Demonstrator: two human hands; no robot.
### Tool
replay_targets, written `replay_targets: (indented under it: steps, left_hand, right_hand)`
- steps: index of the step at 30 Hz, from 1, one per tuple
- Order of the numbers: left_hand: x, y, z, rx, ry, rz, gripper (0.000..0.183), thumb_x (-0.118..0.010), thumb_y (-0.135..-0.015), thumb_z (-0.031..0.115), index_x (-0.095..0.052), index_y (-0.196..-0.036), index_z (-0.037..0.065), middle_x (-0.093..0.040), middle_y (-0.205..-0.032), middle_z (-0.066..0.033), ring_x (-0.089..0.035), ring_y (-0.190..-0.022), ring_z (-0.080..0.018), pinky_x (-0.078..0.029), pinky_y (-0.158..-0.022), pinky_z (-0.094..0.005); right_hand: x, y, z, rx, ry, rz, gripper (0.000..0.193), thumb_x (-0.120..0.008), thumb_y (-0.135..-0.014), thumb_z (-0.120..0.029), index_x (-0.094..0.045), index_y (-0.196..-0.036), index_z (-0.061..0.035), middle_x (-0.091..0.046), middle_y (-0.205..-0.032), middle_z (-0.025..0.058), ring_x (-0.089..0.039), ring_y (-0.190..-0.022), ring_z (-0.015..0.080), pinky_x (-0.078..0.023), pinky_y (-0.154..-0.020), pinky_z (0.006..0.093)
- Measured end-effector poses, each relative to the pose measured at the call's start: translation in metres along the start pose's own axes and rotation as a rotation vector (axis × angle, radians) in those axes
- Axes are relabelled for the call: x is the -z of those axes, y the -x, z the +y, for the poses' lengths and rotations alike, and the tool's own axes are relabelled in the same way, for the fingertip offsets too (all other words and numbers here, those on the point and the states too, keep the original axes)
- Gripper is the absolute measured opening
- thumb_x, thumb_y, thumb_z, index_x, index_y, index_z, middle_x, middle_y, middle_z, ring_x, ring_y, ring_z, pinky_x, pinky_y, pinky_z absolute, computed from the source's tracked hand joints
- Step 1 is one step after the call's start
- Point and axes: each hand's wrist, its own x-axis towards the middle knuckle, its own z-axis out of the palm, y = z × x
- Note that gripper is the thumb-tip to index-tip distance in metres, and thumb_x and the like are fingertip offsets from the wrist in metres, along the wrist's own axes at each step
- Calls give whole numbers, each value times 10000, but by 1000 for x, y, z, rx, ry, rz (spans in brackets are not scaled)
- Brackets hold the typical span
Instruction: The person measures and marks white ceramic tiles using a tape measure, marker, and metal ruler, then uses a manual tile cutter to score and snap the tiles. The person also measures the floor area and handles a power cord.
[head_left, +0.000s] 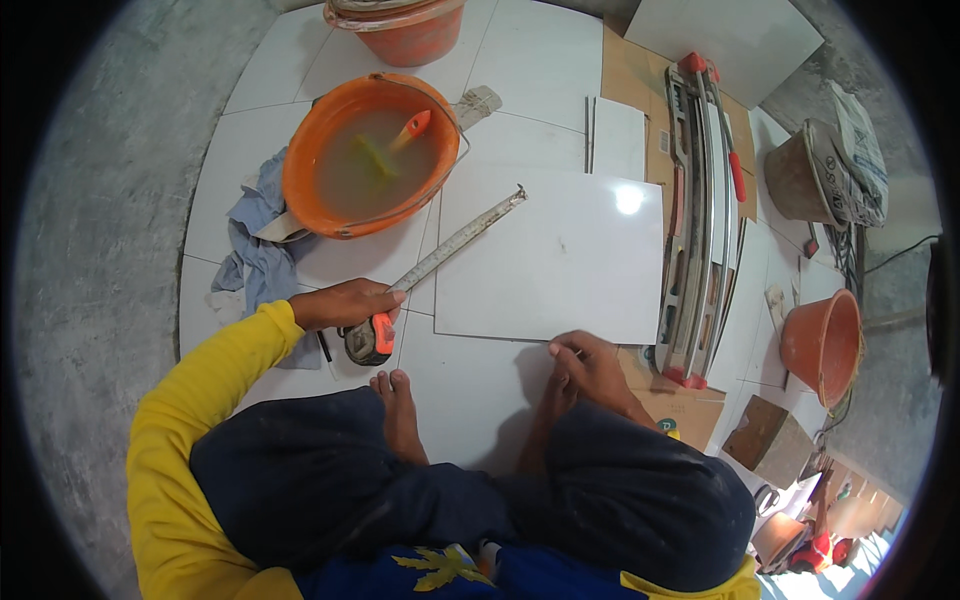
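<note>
Sleeve (pixel 190 410), yellow, bends in from lower left to the left hand. Cloth (pixel 262 245), blue-grey, crumpled on white floor (pixel 470 400), against the orange bucket's left side. Pen (pixel 326 348), dark with a pale end, on floor just left of the tape case.

Left hand (pixel 345 303): back up, fingers closed on tape measure (pixel 367 343), pinching near where the blade comes out. Thumb placement hidden. Case, black and orange, sits just below the hand, above the left foot (pixel 402 415). Blade (pixel 460 238) runs out up and right; hooked end is over the upper left part of the white tile. Can't tell if it touches.

Orange bucket (pixel 302 190), beyond the left hand: cloudy water, brush (pixel 415 126) with orange handle leaning in it. Second bucket (pixel 412 38), reddish, at top edge.

White tile (pixel 555 260): flat, glare spot upper right, dark mark mid-face.

Right hand (pixel 597 372): at tile's near edge, above right foot, fingers curled, thumb and index close together. Can't tell if they pinch anything or touch the edge.

Tile cutter (pixel 684 200), right of tile: lies lengthwise on cardboard (pixel 635 75), red handle. Farther right: grey bucket (pixel 795 175) with a sack, terracotta-coloured tub (pixel 805 345) tipped over, block (pixel 770 440) below it.
</note>
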Motion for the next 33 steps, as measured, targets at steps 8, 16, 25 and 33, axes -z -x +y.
replay_targets:
  steps: [8, 16, 25, 33]
  left_hand:
    - [-2, -52, -8, -80, 195, 116, 517, -452, -1129, 524, -646, -991, 66, -666, -924, -28, -630, -845, -118, -520, -785, -294]
    - [-20, -69, 11, -57, 356, 145, 492, -447, -1150, 478, -640, -1003, 50, -664, -955, -45, -637, -915, -136, -524, -875, -303]
    - [-48, -65, 4, -74, 228, 140, 516, -468, -1137, 476, -674, -982, 29, -705, -884, -51, -653, -815, -137, -537, -800, -302]
    - [-81, -41, 27, -89, 8, -77, 547, -474, -1127, 485, -717, -952, 26, -710, -848, -45, -660, -778, -142, -542, -774, -308]
  right_hand:
    - [68, -58, 56, 142, 545, 688, 418, -768, -951, -166, -656, -1310, 17, -685, -1210, 224, -647, -1121, 393, -496, -1027, 464]
    - [106, -79, 57, -127, 464, 580, 624, -810, -922, -208, -571, -1455, 12, -614, -1352, 298, -607, -1244, 458, -484, -1085, 488]
    - [109, -90, 66, 147, 643, 711, 411, -820, -859, -125, -714, -1246, -33, -647, -1285, 238, -596, -1193, 450, -467, -1039, 534]
    - [8, -29, 3, -23, -580, 42, 538, -804, -973, -342, -656, -1338, 25, -710, -938, 40, -674, -805, 111, -550, -702, 284]
